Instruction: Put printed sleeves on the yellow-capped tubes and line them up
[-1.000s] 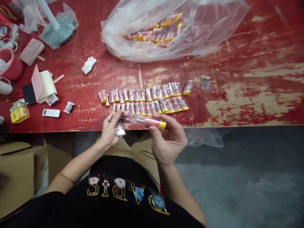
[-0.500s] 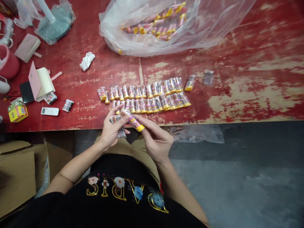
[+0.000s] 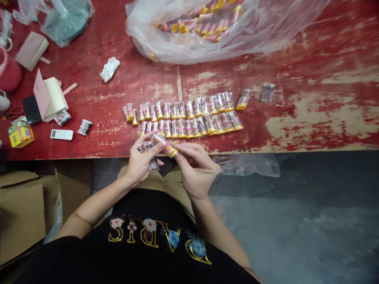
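Between my two hands, over the table's front edge, is a small clear tube (image 3: 164, 145) with a yellow end and a printed wrap. My left hand (image 3: 142, 157) pinches its upper left end with the thumb and also grips printed plastic packets (image 3: 145, 148) against the palm. My right hand (image 3: 199, 170) is closed on the yellow lower end with thumb and fingertips. Just beyond my hands, similar tubes (image 3: 189, 109) stand or lean in two rows. One more tube (image 3: 243, 99) lies apart at the right end, near a small clear packet (image 3: 268, 92).
A large clear plastic bag (image 3: 177, 53) of yellow-ended tubes lies at the back. On the left are an open notebook (image 3: 55, 96), a white remote (image 3: 61, 134), a yellow box (image 3: 20, 134), a pink cup (image 3: 10, 73) and crumpled tissue (image 3: 109, 69). Cardboard boxes (image 3: 22, 221) sit below the table.
The right fingers have shifted slightly on the tube's yellow end, and the tube has turned a little. The view has moved slightly. Both hands keep their hold.
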Tool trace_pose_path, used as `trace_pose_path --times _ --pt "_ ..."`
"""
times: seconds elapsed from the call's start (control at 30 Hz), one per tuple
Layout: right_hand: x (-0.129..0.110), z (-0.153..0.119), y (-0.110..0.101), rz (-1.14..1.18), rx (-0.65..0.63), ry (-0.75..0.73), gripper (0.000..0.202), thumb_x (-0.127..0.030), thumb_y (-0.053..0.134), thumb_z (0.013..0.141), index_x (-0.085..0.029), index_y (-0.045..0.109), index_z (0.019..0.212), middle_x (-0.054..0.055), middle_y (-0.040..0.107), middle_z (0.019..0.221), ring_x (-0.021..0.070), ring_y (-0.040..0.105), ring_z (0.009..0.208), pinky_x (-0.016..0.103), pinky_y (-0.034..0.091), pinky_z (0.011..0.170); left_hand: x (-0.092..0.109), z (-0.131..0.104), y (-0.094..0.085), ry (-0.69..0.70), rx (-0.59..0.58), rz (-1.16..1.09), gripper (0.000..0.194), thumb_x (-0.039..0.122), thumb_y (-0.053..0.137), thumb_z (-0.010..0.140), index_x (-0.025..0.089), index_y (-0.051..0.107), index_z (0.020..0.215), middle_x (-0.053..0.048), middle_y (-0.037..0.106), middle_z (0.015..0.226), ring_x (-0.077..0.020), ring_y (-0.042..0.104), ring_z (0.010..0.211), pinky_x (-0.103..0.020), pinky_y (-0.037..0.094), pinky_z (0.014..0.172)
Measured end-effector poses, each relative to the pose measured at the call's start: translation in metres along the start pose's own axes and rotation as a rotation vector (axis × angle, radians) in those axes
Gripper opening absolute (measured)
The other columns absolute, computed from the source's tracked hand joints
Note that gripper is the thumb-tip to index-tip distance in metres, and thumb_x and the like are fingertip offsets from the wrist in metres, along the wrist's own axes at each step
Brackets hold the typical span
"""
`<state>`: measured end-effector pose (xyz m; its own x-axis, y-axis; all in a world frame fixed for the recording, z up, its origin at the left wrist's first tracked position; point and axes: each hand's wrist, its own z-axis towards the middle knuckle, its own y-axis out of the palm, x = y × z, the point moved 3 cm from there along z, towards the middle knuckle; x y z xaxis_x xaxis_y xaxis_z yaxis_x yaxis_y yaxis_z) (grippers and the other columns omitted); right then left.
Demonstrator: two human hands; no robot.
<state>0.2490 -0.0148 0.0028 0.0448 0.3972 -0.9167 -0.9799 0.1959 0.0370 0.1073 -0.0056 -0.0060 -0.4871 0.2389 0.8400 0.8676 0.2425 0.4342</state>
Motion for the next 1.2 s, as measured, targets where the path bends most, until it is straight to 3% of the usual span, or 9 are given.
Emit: trace_pose_path --times 0.37,0.47,0.57,0.67,0.77,0.87,1.0,1.1,1.2 --pt "0.019 0.002 0.021 -0.044 -0.043 0.056 0.016 -0.017 0.071 0.086 -0.026 0.080 0.097 0.004 0.073 0.091 0.0174 0.070 0.085 0.033 0.058 0.075 -0.005 0.007 -0.021 -0.080 0.061 -0.093 0.060 0.038 0.087 0.067 0.019 0.067 0.120 -0.004 0.071 0.099 -0.0114 0.067 0.067 -0.018 0.051 0.050" --pt "0.039 0.004 0.039 -0.059 -0.012 -0.005 0.017 -0.017 0.069 0.087 -0.025 0.079 0.099 0.005 0.072 0.091 0.0177 0.069 0.085 0.033 0.057 0.074 -0.006 0.009 -0.047 -0.177 0.172 -0.226 0.042 0.038 0.073 0.083 0.018 0.064 0.119 -0.009 0.071 0.105 -0.0168 0.071 0.079 -0.021 0.053 0.056" --pt "0.062 0.004 0.065 -0.180 -0.085 -0.210 0.022 -0.016 0.065 0.090 -0.024 0.078 0.105 0.006 0.071 0.092 0.0176 0.067 0.086 0.033 0.056 0.078 -0.007 0.009 -0.079 -0.240 0.323 -0.374 0.022 0.022 0.058 0.091 0.015 0.062 0.112 -0.009 0.072 0.101 -0.0166 0.071 0.084 -0.026 0.056 0.070" --pt "0.087 0.003 0.091 -0.376 -0.225 -0.321 0.025 -0.016 0.057 0.094 -0.024 0.076 0.108 0.008 0.069 0.092 0.0183 0.064 0.086 0.034 0.054 0.079 -0.007 0.008 -0.104 -0.185 0.389 -0.388 0.028 0.004 0.056 0.085 0.014 0.060 0.111 -0.010 0.072 0.105 -0.0162 0.071 0.091 -0.033 0.056 0.088" --pt "0.101 0.001 0.107 -0.566 -0.306 -0.290 0.026 -0.017 0.051 0.094 -0.021 0.076 0.101 0.010 0.066 0.090 0.0212 0.059 0.087 0.038 0.052 0.080 -0.006 0.009 -0.116 -0.087 0.369 -0.348 0.032 0.003 0.062 0.083 0.015 0.059 0.113 -0.010 0.071 0.112 -0.0181 0.071 0.099 -0.036 0.055 0.094" --pt "0.092 0.000 0.109 -0.642 -0.348 -0.200 0.027 -0.015 0.050 0.092 -0.018 0.074 0.104 0.013 0.062 0.095 0.0250 0.056 0.094 0.043 0.050 0.086 -0.007 0.012 -0.117 -0.028 0.348 -0.337 0.036 0.008 0.070 0.081 0.017 0.059 0.114 -0.009 0.072 0.111 -0.0193 0.070 0.103 -0.036 0.056 0.091" --pt "0.059 -0.001 0.094 -0.446 -0.336 -0.065 0.028 -0.019 0.056 0.090 -0.018 0.067 0.115 0.012 0.059 0.104 0.0237 0.057 0.098 0.042 0.050 0.088 -0.007 0.019 -0.103 -0.042 0.333 -0.336 0.040 0.013 0.078 0.076 0.019 0.061 0.111 -0.005 0.074 0.100 -0.0166 0.071 0.097 -0.030 0.056 0.086" --pt "0.050 -0.002 0.085 -0.201 -0.389 0.171 0.016 -0.031 0.069 0.086 -0.018 0.067 0.095 0.005 0.061 0.088 0.0160 0.058 0.075 0.030 0.050 0.068 -0.008 0.021 -0.084 -0.088 0.259 -0.348 0.036 0.017 0.083 0.071 0.016 0.065 0.101 -0.004 0.074 0.092 -0.0149 0.071 0.088 -0.027 0.056 0.083" --pt "0.056 0.000 0.081 -0.037 -0.452 0.343 0.024 -0.038 0.070 0.086 -0.018 0.061 0.077 0.000 0.059 0.071 0.0119 0.055 0.061 0.026 0.046 0.058 -0.008 0.021 -0.066 -0.104 0.183 -0.345 0.038 0.024 0.088 0.066 0.014 0.067 0.097 -0.004 0.074 0.089 -0.0138 0.070 0.079 -0.027 0.056 0.078"
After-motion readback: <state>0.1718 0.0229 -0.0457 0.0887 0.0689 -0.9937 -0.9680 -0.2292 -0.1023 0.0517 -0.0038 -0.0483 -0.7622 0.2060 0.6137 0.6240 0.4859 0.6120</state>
